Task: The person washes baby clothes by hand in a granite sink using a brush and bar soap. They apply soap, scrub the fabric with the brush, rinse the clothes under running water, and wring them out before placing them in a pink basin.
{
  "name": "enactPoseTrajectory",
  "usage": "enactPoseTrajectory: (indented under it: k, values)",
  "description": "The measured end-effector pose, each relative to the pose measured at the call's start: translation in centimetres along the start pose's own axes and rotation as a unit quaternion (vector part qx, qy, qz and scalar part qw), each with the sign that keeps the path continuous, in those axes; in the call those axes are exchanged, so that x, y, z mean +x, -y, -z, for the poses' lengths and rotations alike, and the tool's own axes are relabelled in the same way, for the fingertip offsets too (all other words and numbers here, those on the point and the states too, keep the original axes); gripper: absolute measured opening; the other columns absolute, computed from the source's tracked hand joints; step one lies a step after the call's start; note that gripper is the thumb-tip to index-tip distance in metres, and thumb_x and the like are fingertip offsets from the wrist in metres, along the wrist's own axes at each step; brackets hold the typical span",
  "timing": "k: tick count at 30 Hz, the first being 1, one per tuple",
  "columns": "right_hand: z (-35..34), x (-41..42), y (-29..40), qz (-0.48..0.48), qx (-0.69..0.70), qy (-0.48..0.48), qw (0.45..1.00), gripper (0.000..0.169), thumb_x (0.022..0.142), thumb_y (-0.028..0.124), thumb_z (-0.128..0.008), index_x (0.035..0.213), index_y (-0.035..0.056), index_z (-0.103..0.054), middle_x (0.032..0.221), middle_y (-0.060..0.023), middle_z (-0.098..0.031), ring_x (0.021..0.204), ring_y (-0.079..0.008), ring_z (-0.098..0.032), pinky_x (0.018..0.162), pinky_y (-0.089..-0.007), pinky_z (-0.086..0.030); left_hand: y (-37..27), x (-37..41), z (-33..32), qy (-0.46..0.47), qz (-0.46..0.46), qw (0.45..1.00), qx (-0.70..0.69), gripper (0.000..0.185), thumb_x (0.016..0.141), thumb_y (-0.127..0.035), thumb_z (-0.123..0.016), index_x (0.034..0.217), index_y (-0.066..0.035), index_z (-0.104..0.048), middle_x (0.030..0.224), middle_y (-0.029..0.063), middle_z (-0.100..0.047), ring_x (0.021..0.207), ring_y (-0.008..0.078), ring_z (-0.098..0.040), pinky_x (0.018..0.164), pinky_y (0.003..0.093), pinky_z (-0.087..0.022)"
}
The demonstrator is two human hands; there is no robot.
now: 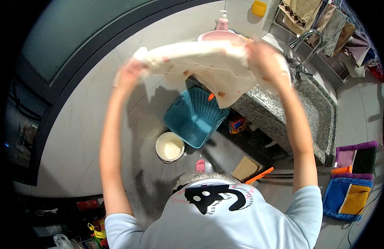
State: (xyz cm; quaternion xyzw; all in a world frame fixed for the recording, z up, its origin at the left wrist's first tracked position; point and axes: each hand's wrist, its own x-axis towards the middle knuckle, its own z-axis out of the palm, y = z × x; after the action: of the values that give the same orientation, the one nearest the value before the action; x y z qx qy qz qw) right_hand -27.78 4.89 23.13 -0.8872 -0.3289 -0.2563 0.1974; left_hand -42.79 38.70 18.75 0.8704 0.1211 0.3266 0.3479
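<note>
A cream-coloured cloth (210, 59) with small brown and pink marks hangs stretched between my raised hands, blurred by motion. My left hand (131, 72) grips its left end. At the other end my right hand (266, 63) holds the cloth, its fingers too blurred to make out singly. Below the cloth's lower corner stands a teal plastic laundry basket (196, 130), whose visible inside holds nothing. Behind the cloth, a pink basin (221, 35) is partly hidden on the granite sink counter (260, 109).
A white bucket (170, 147) stands beside the basket. A dustpan (246, 168) and an orange-trimmed broom (258, 175) lie at the right. The faucet (308, 57) rises near my right forearm. A pink pump bottle (222, 21) stands behind the basin. Cloths (332, 31) hang at upper right.
</note>
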Motion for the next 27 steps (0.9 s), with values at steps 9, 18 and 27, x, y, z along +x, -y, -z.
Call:
enactPoseTrajectory:
  k: [9, 18, 27]
  values:
    - [2.6, 5.3, 0.3, 0.072, 0.094, -0.033, 0.992, 0.026, 0.086, 0.034, -0.051, 0.087, 0.0076, -0.055, 0.067, -0.0103, -0.058, 0.056, -0.0238, -0.055, 0.050, -0.0336, -0.042, -0.1, 5.9, 4.7, 0.009, -0.172, 0.985, 0.010, 0.018, 0.080, -0.015, -0.056, 0.072, -0.001, -0.048, 0.060, 0.0006, -0.044, 0.061, 0.0081, -0.040, 0.055, 0.0241, -0.036]
    - [-7.9, -8.4, 3.7, 0.018, 0.134, 0.337, 0.932, 0.026, 0.086, 0.029, -0.048, 0.083, 0.0045, -0.053, 0.075, -0.0141, -0.057, 0.073, -0.0287, -0.058, 0.064, -0.0373, -0.044, 5.6, -9.1, -3.0, 0.290, -0.006, 0.957, -0.015, 0.022, 0.084, -0.025, -0.052, 0.075, -0.006, -0.054, 0.061, 0.0032, -0.050, 0.061, 0.0137, -0.048, 0.057, 0.0267, -0.040]
    - [-7.6, -7.2, 10.0, -0.173, 0.746, 0.213, 0.607, 0.024, 0.086, 0.024, -0.054, 0.099, 0.0067, -0.044, 0.089, 0.0010, -0.049, 0.079, -0.0064, -0.047, 0.068, -0.0215, -0.040, -4.2, -6.4, 0.7, 0.241, 0.057, 0.942, -0.226, 0.019, 0.085, -0.022, -0.055, 0.075, -0.006, -0.053, 0.059, -0.0063, -0.038, 0.057, 0.0017, -0.036, 0.048, 0.0194, -0.031]
